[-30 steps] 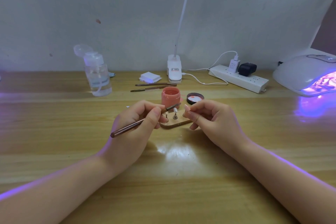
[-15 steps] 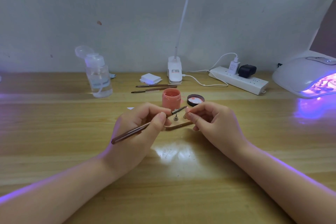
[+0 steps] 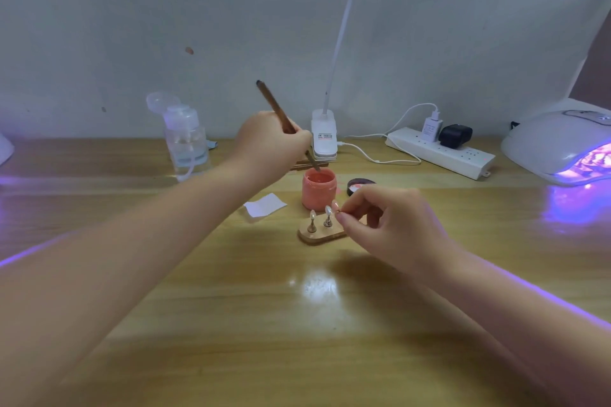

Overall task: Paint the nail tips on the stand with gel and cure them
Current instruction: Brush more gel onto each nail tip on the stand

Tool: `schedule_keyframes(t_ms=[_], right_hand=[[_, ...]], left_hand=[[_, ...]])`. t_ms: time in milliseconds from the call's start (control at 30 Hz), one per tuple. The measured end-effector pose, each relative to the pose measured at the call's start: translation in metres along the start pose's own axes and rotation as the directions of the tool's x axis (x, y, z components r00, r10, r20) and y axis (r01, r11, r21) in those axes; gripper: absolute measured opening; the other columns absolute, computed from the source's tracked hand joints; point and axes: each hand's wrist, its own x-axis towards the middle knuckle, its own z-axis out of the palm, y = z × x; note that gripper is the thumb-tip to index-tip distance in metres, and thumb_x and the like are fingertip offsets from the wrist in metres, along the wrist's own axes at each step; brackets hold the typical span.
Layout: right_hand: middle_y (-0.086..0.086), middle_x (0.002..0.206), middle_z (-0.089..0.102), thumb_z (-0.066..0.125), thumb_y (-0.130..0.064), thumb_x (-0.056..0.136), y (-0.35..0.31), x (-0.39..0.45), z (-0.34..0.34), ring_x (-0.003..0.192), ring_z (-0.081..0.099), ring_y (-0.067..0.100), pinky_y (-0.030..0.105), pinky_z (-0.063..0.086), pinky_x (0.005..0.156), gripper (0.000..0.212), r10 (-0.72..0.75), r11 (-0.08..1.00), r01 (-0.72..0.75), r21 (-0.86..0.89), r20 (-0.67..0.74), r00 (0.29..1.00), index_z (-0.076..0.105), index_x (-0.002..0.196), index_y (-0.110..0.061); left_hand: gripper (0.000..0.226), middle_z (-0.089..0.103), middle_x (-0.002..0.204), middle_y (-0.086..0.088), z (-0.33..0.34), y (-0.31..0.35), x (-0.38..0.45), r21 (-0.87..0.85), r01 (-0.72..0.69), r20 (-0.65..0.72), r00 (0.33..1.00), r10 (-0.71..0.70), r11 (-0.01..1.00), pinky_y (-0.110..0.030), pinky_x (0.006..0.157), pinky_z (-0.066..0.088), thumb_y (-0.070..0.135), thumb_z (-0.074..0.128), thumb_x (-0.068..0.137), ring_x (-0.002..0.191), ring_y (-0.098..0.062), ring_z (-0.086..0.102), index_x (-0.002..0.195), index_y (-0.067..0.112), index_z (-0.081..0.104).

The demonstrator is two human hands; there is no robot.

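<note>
A small wooden stand (image 3: 320,236) sits mid-table with two pale nail tips (image 3: 320,214) upright on metal pegs. My right hand (image 3: 390,225) pinches a third nail tip at the stand's right end, covering that end. Just behind the stand is an open pink gel jar (image 3: 319,190). My left hand (image 3: 271,147) holds a brown brush (image 3: 279,116) steeply tilted, its tip dipped at the jar's mouth. The jar's dark lid (image 3: 360,186) lies to the right.
A UV lamp (image 3: 562,145) glows purple at the far right. A power strip (image 3: 443,150), a clip lamp base (image 3: 324,139) and a clear pump bottle (image 3: 186,142) line the back. A white paper scrap (image 3: 264,205) lies left of the jar. Spare brushes (image 3: 309,164) lie behind it.
My left hand has lifted away from the stand and swung the brush up and back into the gel jar. My right hand stays at the stand's right end.
</note>
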Motion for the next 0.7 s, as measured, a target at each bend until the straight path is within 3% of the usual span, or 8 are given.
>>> schedule_keyframes(t_ms=[133, 267, 500, 700], right_hand=[[-0.019, 0.059, 0.061, 0.075, -0.017, 0.079, 0.003, -0.002, 0.007, 0.047, 0.048, 0.007, 0.016, 0.035, 0.053, 0.013, 0.032, 0.996, -0.029, 0.086, -0.038, 0.999, 0.068, 0.068, -0.021], [-0.014, 0.063, 0.065, 0.078, -0.008, 0.077, 0.007, -0.008, 0.016, 0.049, 0.052, -0.003, 0.006, 0.032, 0.051, 0.008, -0.006, 0.992, -0.005, 0.125, 0.088, 0.996, 0.072, 0.072, -0.011], [-0.015, 0.065, 0.065, 0.078, -0.007, 0.076, 0.011, -0.008, 0.019, 0.054, 0.054, -0.010, 0.004, 0.033, 0.054, 0.006, -0.065, 0.995, 0.057, 0.081, 0.096, 0.993, 0.073, 0.076, -0.009], [-0.006, 0.074, 0.072, 0.078, -0.010, 0.078, 0.010, -0.008, 0.019, 0.052, 0.053, -0.008, 0.006, 0.032, 0.056, 0.006, -0.093, 0.995, 0.090, 0.031, 0.104, 0.990, 0.072, 0.076, -0.010]], left_hand=[[0.016, 0.052, 0.063, -0.008, 0.009, 0.004, 0.011, 0.119, 0.026, 0.115, 0.993, -0.040, 0.993, -0.029, 0.053, 0.031, 0.017, 0.053, 0.079, 0.058, -0.020, 0.043, 0.071, 0.007, 0.061], [0.019, 0.038, 0.056, -0.001, 0.015, 0.007, 0.014, 0.136, 0.050, 0.157, 0.985, -0.071, 0.989, -0.028, 0.050, 0.025, 0.011, 0.052, 0.080, 0.054, -0.020, 0.034, 0.063, 0.014, 0.042], [0.036, 0.034, 0.049, 0.002, 0.025, 0.008, 0.018, 0.191, 0.037, 0.214, 0.974, -0.078, 0.981, -0.026, 0.045, 0.022, 0.010, 0.053, 0.085, 0.046, -0.016, 0.031, 0.056, 0.016, 0.034], [0.023, 0.045, 0.061, -0.003, 0.027, 0.002, 0.019, 0.155, 0.100, 0.227, 0.965, -0.134, 0.983, -0.026, 0.052, 0.027, 0.011, 0.056, 0.086, 0.055, -0.019, 0.038, 0.065, 0.010, 0.047]])
